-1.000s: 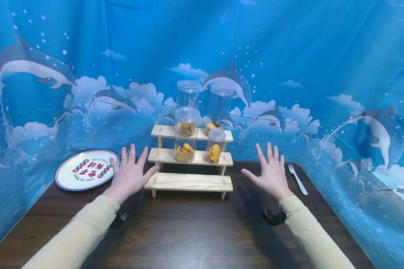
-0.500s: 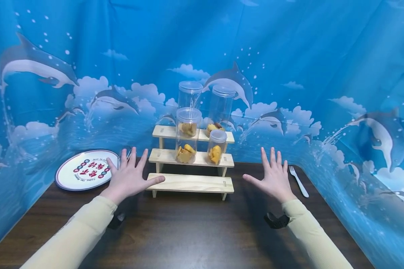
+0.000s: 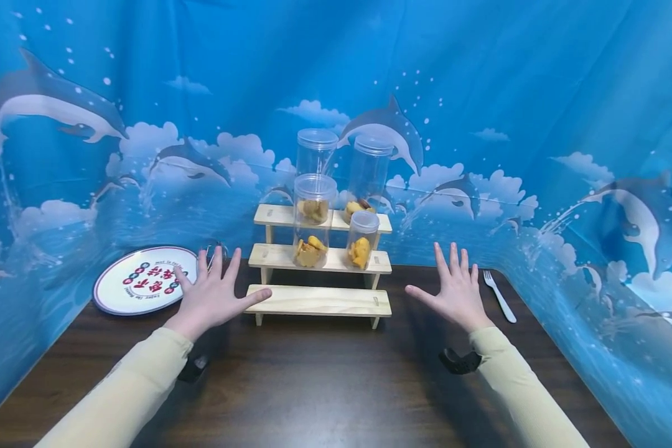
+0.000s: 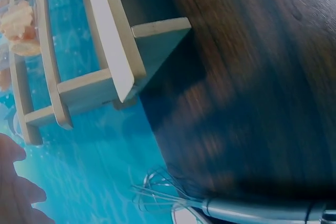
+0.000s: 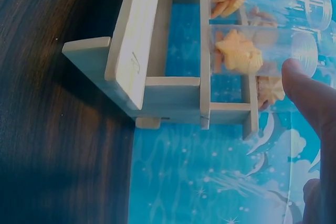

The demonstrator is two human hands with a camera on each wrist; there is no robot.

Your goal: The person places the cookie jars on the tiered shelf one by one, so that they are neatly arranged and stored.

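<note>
Both hands hover with fingers spread and nothing in them. My left hand [image 3: 210, 302] is at the left end of a three-step wooden stand [image 3: 319, 300], its thumb overlapping the lowest step in the head view. Off the stand's right side is my right hand [image 3: 453, 295]. On the middle step stand a tall clear jar [image 3: 313, 218] and a short lidded jar [image 3: 362, 242], both with cookies inside. Two more tall jars, a left one [image 3: 317, 149] and a right one [image 3: 371, 177], stand on the top step. A whisk [image 4: 257, 209] lies near my left hand, mostly hidden in the head view.
An oval white plate [image 3: 109, 287] with red and blue lettering is at the far left of the dark wooden table [image 3: 319, 386]. A white fork [image 3: 501, 297] lies near the right edge. A blue dolphin-print cloth [image 3: 229, 68] hangs behind and along the sides.
My left thumb has stretched out to the right, over the lowest step. My right hand has shifted very slightly right. The stand and jars stay in place; the head view moves a little.
</note>
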